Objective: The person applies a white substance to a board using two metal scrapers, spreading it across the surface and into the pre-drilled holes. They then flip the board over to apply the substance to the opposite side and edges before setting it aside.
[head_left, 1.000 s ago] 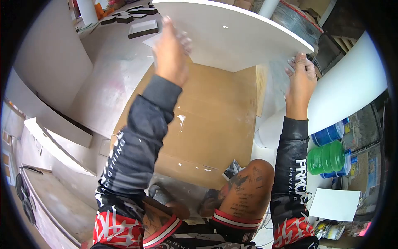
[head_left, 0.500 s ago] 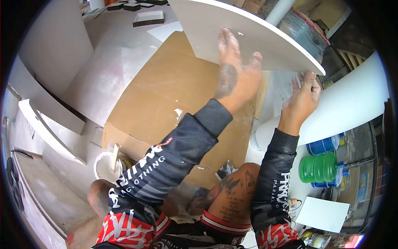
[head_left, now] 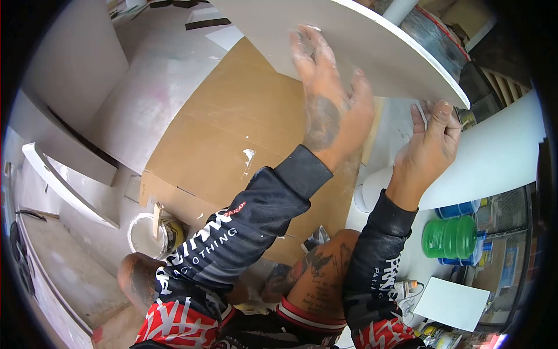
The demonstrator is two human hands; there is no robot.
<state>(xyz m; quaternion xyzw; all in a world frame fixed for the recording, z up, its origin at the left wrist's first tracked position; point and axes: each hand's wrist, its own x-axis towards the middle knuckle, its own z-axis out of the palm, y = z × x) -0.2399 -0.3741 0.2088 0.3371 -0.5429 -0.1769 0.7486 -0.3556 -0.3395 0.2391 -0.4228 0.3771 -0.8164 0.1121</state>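
A large white panel [head_left: 372, 55] with a curved edge stands tilted at the top of the view. My left hand [head_left: 331, 96] lies against its broad face with fingers stretched out, the fingertips by a small white patch on the surface. White dust coats those fingers. At the panel's lower right corner, my right hand [head_left: 427, 142] has its thumb and fingers curled at the edge; part of the grip is hidden. Beneath the panel a flattened cardboard sheet [head_left: 215, 122] covers the floor.
An open bucket of whitish paste [head_left: 145, 235] with a wooden stick [head_left: 157, 221] stands beside my knee. Curved white pieces [head_left: 67, 183] are at left. At right are a thick white cylinder [head_left: 488, 154], a green water jug [head_left: 447, 237] and a white sheet [head_left: 452, 304].
My left hand's fingertips have slid up and left across the panel to the white patch. The panel's corner and my right hand appear slightly farther right and lower.
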